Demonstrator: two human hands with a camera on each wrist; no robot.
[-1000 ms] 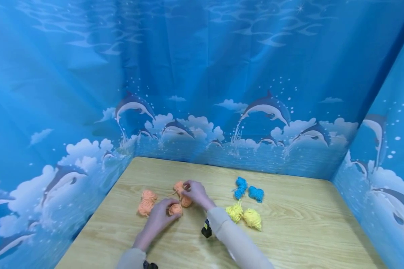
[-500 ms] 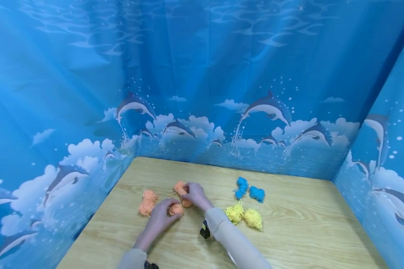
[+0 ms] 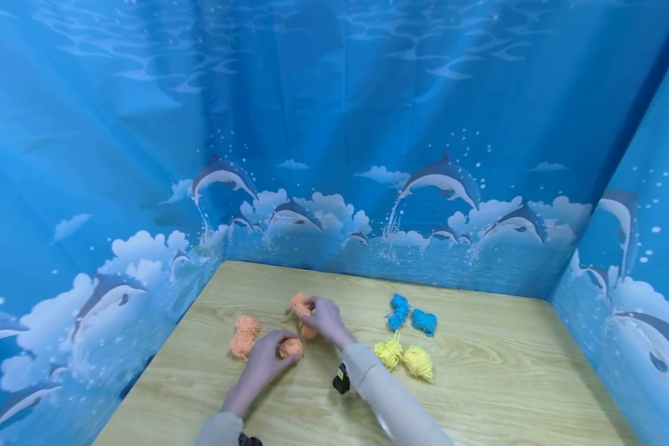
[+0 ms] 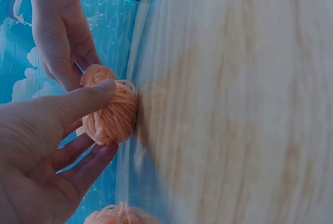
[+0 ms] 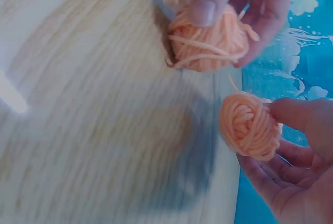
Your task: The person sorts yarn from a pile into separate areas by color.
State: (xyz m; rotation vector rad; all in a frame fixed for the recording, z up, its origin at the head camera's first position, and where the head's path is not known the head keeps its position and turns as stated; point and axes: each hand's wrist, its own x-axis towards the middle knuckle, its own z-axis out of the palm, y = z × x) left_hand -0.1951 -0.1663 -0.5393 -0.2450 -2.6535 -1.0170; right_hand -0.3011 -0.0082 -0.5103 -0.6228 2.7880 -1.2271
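In the head view my left hand holds a small orange yarn ball at the table, fingers and thumb curved around its sides. The left wrist view shows the thumb across the top of this ball. Farther back, my right hand pinches a longer orange yarn bundle, whose lower end shows below the fingers. In the right wrist view the thumb and fingers grip its wound end, and a thin strand rises from it. The two hands are close together.
Another orange yarn bundle lies left of my left hand. Two yellow yarn balls sit right of my right forearm, with two blue yarn bundles behind them. A dolphin-print curtain hangs along the wooden table's back edge.
My right hand has shifted slightly away from me, and the orange yarn bundle in it has tipped up a little. My left hand stays on its orange yarn ball.
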